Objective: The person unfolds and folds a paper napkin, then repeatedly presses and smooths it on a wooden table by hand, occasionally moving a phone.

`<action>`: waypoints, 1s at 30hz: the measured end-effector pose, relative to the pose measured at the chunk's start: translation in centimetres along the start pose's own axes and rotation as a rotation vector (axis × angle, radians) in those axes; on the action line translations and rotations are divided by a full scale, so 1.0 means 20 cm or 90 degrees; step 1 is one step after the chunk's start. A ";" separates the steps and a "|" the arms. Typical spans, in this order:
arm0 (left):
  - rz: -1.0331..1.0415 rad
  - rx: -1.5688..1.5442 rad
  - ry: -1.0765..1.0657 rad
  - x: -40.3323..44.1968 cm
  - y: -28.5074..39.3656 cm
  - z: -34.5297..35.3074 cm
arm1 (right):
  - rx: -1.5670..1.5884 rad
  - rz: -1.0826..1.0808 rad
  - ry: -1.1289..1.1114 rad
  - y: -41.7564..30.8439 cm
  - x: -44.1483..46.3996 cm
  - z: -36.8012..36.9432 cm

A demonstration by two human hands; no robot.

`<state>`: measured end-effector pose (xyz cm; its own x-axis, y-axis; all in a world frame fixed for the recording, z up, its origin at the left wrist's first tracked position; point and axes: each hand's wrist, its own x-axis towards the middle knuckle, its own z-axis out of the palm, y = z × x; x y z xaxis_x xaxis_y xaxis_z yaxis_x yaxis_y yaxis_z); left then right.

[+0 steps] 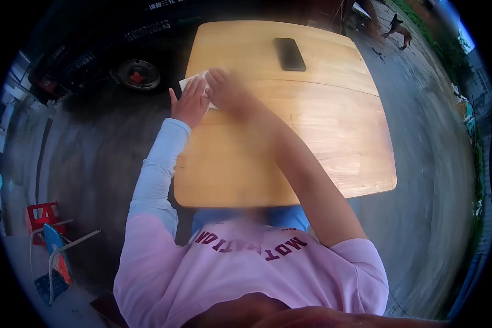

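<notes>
At the left edge of the light wooden table lies a small white sheet; whether it is cloth or paper I cannot tell. My left hand rests flat over it, thumb spread to the side and fingers stretched out. Right beside it, my right hand is on the sheet's right part with its fingers bent together, a little blurred. Most of the sheet is hidden under both hands. A black phone lies on the far part of the tabletop, apart from the hands.
A dark vehicle with a wheel stands beyond the table's left side. Lower left are a red plastic stool and a chair with a blue back. A dog is on the ground at the far right.
</notes>
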<state>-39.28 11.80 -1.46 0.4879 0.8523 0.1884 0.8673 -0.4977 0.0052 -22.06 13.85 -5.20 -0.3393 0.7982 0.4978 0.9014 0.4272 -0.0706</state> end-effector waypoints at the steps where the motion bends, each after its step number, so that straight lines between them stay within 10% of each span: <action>1: -0.024 -0.015 0.003 0.00 -0.04 0.01 | 0.017 -0.006 -0.016 -0.03 0.05 0.00; 15: 0.088 -0.006 -0.008 -0.91 0.33 -0.28 | 0.057 -0.062 -0.098 -0.53 -0.67 -0.56; 22: 0.137 -0.055 0.009 -0.28 0.35 -0.09 | 0.014 0.067 -0.104 -0.06 -0.51 -0.45; 30: 0.289 -0.159 -0.037 0.34 1.21 0.04 | -0.136 0.271 -0.154 0.69 -0.92 -0.83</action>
<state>-15.02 5.66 -0.94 0.8204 0.5455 0.1714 0.5207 -0.8366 0.1704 1.18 -2.00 -0.99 0.0391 0.9680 0.2478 0.9989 -0.0318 -0.0334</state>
